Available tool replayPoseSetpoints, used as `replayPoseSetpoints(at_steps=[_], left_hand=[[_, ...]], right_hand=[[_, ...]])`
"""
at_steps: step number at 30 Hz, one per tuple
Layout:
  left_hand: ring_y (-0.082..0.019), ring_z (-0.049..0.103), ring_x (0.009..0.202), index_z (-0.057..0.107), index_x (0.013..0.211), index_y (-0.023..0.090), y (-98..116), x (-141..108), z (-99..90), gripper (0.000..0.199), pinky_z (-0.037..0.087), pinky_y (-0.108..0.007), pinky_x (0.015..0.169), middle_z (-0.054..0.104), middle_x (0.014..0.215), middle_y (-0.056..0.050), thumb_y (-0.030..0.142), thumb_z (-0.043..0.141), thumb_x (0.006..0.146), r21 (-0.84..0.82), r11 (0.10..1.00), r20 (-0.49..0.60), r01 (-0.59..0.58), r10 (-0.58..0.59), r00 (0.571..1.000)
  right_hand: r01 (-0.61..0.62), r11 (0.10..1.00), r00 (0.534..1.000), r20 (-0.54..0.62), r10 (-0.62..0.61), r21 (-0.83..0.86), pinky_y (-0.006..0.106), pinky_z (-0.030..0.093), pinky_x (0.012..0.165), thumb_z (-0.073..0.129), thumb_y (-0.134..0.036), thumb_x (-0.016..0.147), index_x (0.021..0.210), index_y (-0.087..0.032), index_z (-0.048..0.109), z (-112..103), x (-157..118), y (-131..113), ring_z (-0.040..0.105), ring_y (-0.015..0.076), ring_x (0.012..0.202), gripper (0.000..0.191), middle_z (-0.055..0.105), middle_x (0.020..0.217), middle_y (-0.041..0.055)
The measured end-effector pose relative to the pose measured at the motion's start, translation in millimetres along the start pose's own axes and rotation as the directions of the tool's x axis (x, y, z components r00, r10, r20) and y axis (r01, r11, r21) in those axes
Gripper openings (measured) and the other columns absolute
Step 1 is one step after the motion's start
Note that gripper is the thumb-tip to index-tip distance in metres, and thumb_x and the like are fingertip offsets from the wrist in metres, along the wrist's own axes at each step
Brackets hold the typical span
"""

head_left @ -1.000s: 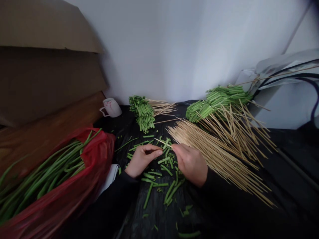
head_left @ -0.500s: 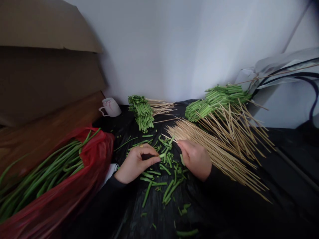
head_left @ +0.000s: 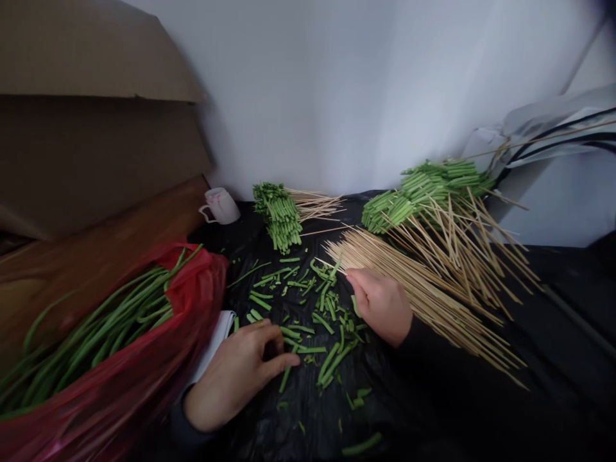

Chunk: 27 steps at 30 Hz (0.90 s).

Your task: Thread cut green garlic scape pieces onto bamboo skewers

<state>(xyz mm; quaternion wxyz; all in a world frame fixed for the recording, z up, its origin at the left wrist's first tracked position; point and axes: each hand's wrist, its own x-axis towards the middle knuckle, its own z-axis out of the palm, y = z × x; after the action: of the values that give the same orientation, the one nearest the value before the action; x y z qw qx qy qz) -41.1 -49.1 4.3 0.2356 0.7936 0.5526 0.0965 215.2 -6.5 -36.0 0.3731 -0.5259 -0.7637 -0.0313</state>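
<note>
My right hand [head_left: 381,304] is closed round a thin wooden skewer, whose tip [head_left: 328,264] points left over cut green bean pieces [head_left: 331,307]. A bean piece lies against the skewer's tip; whether it is threaded on I cannot tell. Lower on the left, my left hand [head_left: 240,369] has its thumb and fingers apart over several bean pieces, with nothing visible in it. Beside my right hand lies a wide spread of bare skewers [head_left: 423,295]. Skewered beans stand stacked at the back centre [head_left: 280,218] and back right [head_left: 423,192].
A red plastic bag [head_left: 192,282] of long green beans is at the left, next to a folded white item [head_left: 217,337]. A white mug [head_left: 220,206] stands at the back left, near a large cardboard box [head_left: 96,141]. Black plastic [head_left: 269,423] covers the work surface.
My left hand has moved down and left, away from the skewer tip, and its fingers have parted. My right hand stays closed at almost the same place; the view has shifted slightly.
</note>
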Motion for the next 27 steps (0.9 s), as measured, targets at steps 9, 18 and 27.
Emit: replayPoseSetpoints(at_steps=[9, 18, 27], left_hand=[[-0.016, 0.056, 0.068, 0.066, 0.075, 0.023, 4, 7, -14.9, 0.008, 0.034, -0.025, 0.061, 0.065, 0.072, 0.001, 0.028, 0.062, 0.079, -0.001, 0.999, 0.095, -0.042, 0.042, 0.995], [-0.014, 0.058, 0.067, 0.071, 0.075, 0.015, 15, 95, -11.6, 0.021, 0.043, -0.025, 0.066, 0.069, 0.072, -0.003, 0.034, 0.076, 0.069, -0.722, 0.677, -0.208, -0.145, -0.012, 0.978], [-0.012, 0.063, 0.078, 0.073, 0.092, 0.015, -4, 91, 8.6, 0.036, 0.051, -0.022, 0.067, 0.071, 0.087, -0.005, 0.026, 0.086, 0.061, -0.995, 0.092, 0.018, 0.032, -0.156, 0.988]], right_hand=[[0.013, 0.999, 1.0, -0.011, -0.012, 0.035, 0.026, 0.044, 0.075, 0.042, -0.018, 0.095, 0.097, -0.017, 0.067, -1, -1, -4, 0.065, 0.0162, 0.084, 0.025, 0.07, 0.09, 0.0063], [0.025, 0.998, 0.998, -0.058, -0.021, 0.065, 0.027, 0.045, 0.083, 0.04, -0.019, 0.097, 0.102, -0.015, 0.066, -2, -3, -3, 0.065, 0.0178, 0.091, 0.027, 0.071, 0.094, 0.0083], [0.073, 0.995, 0.997, -0.015, -0.072, 0.067, 0.025, 0.046, 0.082, 0.043, -0.016, 0.095, 0.104, -0.016, 0.066, -2, -6, -8, 0.066, 0.017, 0.092, 0.024, 0.07, 0.096, 0.0079]])
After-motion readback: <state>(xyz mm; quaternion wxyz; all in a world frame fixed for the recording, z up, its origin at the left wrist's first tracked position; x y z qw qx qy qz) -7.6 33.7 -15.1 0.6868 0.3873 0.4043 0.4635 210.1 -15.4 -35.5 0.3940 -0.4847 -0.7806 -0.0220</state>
